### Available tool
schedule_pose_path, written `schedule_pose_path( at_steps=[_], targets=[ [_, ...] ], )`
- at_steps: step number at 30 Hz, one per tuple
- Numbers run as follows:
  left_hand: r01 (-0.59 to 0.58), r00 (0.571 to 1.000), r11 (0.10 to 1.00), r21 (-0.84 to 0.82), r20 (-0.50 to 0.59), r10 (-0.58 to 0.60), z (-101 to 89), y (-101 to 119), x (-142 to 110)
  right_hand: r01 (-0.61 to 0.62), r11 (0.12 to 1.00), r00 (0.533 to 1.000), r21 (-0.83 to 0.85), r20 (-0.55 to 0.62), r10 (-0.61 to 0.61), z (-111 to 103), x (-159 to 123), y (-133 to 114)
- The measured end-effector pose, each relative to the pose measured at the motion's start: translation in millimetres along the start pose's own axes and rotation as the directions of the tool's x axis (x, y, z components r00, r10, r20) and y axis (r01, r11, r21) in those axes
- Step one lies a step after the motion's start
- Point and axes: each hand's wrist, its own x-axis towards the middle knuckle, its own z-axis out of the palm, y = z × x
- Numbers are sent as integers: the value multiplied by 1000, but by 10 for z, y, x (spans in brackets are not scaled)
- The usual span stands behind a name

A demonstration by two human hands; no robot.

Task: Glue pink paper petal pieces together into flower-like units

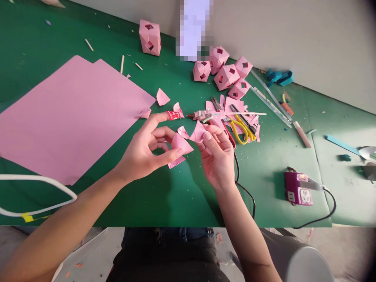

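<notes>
purple socket box [297, 188], white curved tube [29, 177], blue strip [342, 144]

Paper sheets [67, 121]: plain pink
Counter [152, 199]: green
Scissor handles [241, 129]: yellow
Plug block [298, 188]: purple and white
Finger wrap [174, 115]: red with white marks

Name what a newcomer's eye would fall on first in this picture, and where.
Probably the big pink sheets, spread over the left of the green table. Next, the faceted pink paper shapes clustered right of centre, towards the far edge. Nearer, the left hand and right hand hold folded pink pieces.
</notes>
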Motion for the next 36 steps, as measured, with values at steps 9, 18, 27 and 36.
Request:
schedule_pose_path(
  at_steps=[9,18,27,36],
  targets=[
    [-50,989,992,115,146,33,-25,1,8,0,1000,998,-3,55,0,34,-13,-18],
    [-6,999,999,42,50,4,7,10,33,-65,998,992,14,109,63,-3,14,-10],
    [6,997,998,-62,81,-1,-13,55,48,-48,999,997,10,65,47,-10,19,-4],
    [-14,1000,1000,-3,-12,14,-35,46,78,-26,999,997,24,75,24,-21,20,0]
  ],
)
